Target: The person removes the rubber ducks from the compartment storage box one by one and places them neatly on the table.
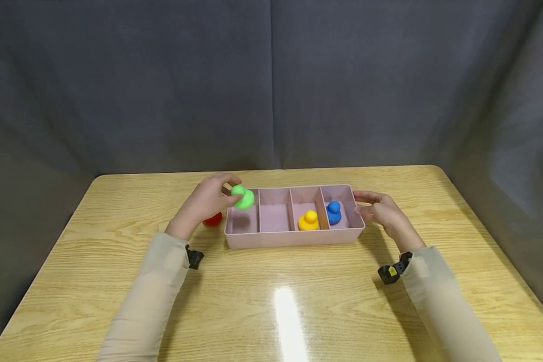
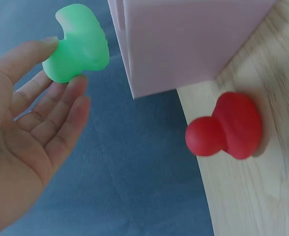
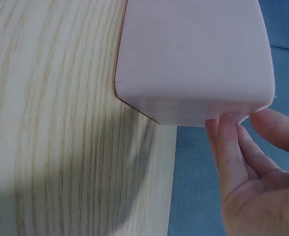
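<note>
My left hand pinches a green toy duck between thumb and fingertips, above the leftmost compartment of a pink divided box. A red toy duck lies on the table just left of the box, partly hidden by the left hand in the head view. Inside the box, a yellow toy duck sits in the third compartment from the left and a blue toy duck in the rightmost one. At the box's right end, my right hand rests its extended fingers against the end wall.
The box stands on a wood-grain table, nearer its far edge. Dark grey curtains hang behind the table and at both sides. Black straps with small devices sit at the wrists.
</note>
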The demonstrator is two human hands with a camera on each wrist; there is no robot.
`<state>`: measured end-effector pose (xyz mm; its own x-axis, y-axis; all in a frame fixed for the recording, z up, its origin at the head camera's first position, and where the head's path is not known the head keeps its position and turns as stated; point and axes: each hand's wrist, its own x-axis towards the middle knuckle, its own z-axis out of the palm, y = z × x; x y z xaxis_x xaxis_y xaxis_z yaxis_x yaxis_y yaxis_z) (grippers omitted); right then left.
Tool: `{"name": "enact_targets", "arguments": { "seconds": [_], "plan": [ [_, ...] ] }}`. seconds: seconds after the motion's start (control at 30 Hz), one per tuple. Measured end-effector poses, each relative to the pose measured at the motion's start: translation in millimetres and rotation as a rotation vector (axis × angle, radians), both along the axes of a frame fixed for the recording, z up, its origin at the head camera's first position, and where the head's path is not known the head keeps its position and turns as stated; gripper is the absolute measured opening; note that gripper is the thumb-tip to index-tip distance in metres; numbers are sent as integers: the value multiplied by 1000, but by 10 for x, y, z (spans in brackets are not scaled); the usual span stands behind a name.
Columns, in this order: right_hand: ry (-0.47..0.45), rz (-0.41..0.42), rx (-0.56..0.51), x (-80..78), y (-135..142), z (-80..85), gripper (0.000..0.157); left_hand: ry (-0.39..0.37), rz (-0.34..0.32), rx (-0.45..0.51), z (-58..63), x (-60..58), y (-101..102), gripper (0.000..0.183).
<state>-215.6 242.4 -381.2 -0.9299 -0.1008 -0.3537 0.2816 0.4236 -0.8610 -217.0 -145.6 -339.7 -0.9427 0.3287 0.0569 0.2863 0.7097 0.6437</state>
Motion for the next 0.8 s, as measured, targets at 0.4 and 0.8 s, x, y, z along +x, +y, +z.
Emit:
{"name": "enact_targets", "arguments": {
  "seconds": [0.4,0.8],
  "plan": [
    [15,2,10,2,-12,-6,58,-21,63,-25,-26,13,-248,35],
    [5,-4,4,10,-10,-15,58,-32,97,-52,-70,57,-518,36]
  ]
}}
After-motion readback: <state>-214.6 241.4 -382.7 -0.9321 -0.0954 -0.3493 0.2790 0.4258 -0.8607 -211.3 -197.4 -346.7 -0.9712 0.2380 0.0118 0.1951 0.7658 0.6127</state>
